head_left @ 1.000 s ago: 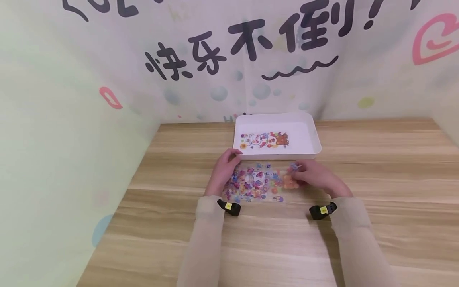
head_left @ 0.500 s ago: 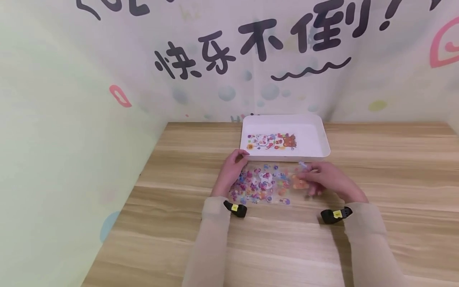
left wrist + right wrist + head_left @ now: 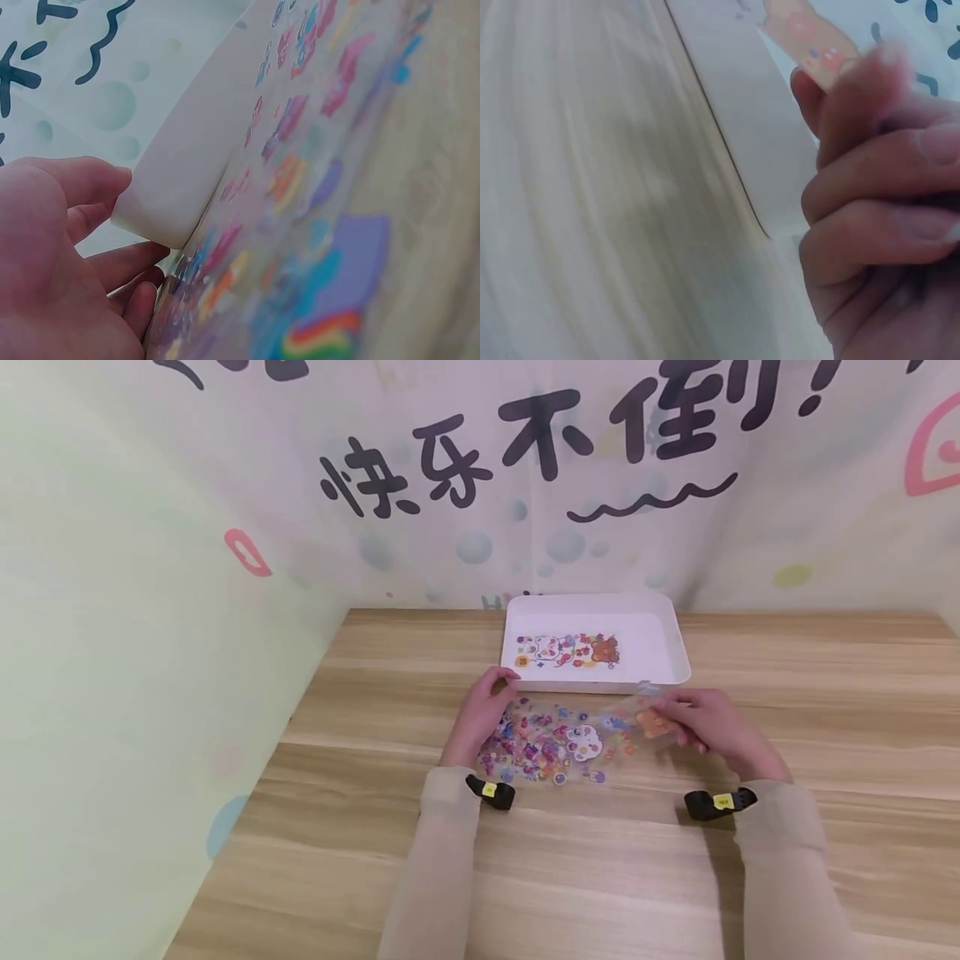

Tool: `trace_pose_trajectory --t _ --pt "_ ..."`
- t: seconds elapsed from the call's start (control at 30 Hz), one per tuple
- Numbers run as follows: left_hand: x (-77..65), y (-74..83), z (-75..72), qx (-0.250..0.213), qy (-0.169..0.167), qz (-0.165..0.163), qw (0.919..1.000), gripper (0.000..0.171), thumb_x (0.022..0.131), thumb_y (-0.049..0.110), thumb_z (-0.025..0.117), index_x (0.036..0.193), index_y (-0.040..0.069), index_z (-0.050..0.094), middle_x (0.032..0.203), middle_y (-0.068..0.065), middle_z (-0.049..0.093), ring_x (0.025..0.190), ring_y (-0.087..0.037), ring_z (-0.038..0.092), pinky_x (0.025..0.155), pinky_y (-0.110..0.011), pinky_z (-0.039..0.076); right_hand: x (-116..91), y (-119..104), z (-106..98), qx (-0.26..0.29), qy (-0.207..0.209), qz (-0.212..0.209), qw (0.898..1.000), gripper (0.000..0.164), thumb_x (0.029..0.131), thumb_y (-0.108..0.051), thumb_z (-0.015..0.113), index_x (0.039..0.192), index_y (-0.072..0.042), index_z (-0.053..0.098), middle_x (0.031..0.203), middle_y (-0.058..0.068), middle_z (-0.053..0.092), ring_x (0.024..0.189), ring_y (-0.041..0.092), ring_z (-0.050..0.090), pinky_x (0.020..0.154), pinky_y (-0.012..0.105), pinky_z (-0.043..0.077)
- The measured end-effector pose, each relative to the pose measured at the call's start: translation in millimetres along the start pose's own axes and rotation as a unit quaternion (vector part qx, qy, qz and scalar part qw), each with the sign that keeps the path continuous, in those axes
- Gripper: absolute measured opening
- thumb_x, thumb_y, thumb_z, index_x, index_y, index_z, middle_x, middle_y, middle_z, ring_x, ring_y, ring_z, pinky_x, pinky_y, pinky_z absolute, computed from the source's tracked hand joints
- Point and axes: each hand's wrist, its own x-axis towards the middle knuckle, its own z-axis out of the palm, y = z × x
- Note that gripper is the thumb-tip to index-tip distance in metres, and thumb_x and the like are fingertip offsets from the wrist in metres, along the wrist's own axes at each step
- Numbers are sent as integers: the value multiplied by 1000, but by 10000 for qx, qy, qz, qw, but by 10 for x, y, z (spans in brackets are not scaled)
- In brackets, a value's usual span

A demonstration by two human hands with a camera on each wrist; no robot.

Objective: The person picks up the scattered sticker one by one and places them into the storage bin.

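Observation:
My right hand (image 3: pixel 708 718) pinches the right end of a clear sticker sheet (image 3: pixel 583 743) by its orange bear, lifting that end while the left end lies low over the table. Other colourful stickers show through and under the sheet, so it overlaps more sheets. In the right wrist view, the orange bear sticker (image 3: pixel 810 45) shows at my fingertips. My left hand (image 3: pixel 483 710) is at the front left corner of a white tray (image 3: pixel 645 664), thumb and a finger at its rim. In the left wrist view, its lower fingers (image 3: pixel 127 262) reach the sheets' edge (image 3: pixel 217 300).
Inside the tray lies another sticker sheet (image 3: pixel 558 650), with a white bear and a brown bear. The wooden table (image 3: pixel 585 877) meets a printed cloth wall (image 3: pixel 435 552) behind the tray. A pale cloth (image 3: pixel 112 693) hangs along the left side.
My right hand has moved right and raised the end of the clear sticker sheet, drawing it rightward. My left hand stays at the tray's corner. The head view has shifted slightly.

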Motion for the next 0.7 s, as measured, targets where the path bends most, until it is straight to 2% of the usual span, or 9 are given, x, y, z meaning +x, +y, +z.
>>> trace_pose_trajectory --t 0.3,0.5,0.7 --pt "-19 16 4 62 -17 -175 9998 15 88 37 51 102 30 55 127 8 47 122 -13 37 101 -39 27 -112 104 -194 206 491 -27 9986 46 84 -46 54 102 -4 57 52 -3 40 44 10 37 37 27 33" --pt "-10 6 5 49 -10 -98 9999 16 89 35 51 103 27 55 123 7 50 119 -14 39 99 -39 29 -157 205 -304 462 883 54 9950 46 84 -45 55 103 -4 58 52 -5 38 44 8 36 39 29 32" --pt "-13 9 3 64 -23 -154 9999 16 89 37 51 102 30 55 119 9 51 116 -13 42 96 -39 31 -214 254 -370 739 1196 -171 9899 45 85 -43 54 104 -2 57 54 -5 39 46 8 35 39 32 29"
